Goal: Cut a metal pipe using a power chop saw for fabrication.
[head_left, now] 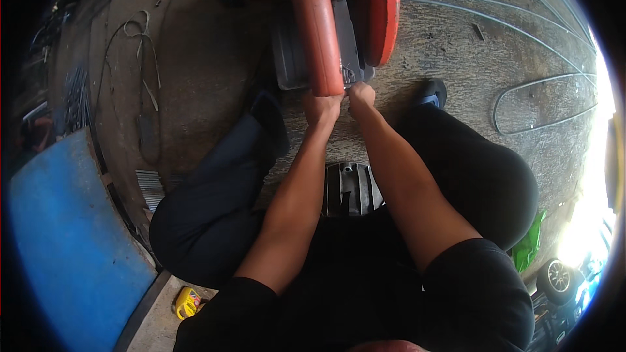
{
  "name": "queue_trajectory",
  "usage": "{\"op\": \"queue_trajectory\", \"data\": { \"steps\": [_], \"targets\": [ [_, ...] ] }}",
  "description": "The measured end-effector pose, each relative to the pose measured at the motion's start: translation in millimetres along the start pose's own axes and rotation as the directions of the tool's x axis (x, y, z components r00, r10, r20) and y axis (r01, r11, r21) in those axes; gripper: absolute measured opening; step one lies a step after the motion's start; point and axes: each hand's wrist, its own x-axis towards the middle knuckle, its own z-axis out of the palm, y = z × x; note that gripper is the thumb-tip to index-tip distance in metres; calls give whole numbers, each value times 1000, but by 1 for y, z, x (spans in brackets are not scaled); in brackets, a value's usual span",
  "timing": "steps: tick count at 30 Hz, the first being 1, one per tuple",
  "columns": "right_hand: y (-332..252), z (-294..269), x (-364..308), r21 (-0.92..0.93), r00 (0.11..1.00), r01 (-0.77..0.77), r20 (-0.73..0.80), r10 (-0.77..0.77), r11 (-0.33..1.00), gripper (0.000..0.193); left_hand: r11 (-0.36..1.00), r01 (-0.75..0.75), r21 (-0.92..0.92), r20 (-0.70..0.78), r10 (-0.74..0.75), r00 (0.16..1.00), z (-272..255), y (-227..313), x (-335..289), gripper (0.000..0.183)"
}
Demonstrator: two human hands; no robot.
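A red-orange cut-off saw [317, 32] stands on the worn floor in front of me, with its round blade guard [384, 13] to the right and a grey metal base [290, 58] underneath. My left hand [321, 109] is closed at the lower end of the saw's arm, which hides part of its fingers. Right beside it, my right hand [361, 99] is closed too, at the front edge of the base. Whatever the fingers of either hand grip is too small or too hidden to make out.
Long thin metal rods [482, 16] lie at the upper right, with a bent loop of rod [499, 107] below. A dark ribbed metal part [352, 189] sits between my legs. At left are a blue panel [72, 221], a cord [147, 45] and a yellow tape measure [187, 303].
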Motion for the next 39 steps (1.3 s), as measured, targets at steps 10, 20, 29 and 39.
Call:
{"op": "queue_trajectory", "data": {
  "steps": [10,20,29,39],
  "targets": [
    [-1,4,-4,292,999,3,-31,6,956,40,979,-97,178,-7,100,995,4,-12,10,40],
    [-36,-2,-71,605,803,-495,592,-63,-623,67,585,-161,-795,-89,149,985,-143,125,-4,37],
    [-41,-13,-69,890,922,-379,386,-25,-256,68,924,-366,-112,-176,344,922,-148,205,-36,42],
    [-30,9,-39,484,865,-502,298,-404,-717,70,926,-377,-31,-70,374,925,-183,254,-29,31]
  ]
}}
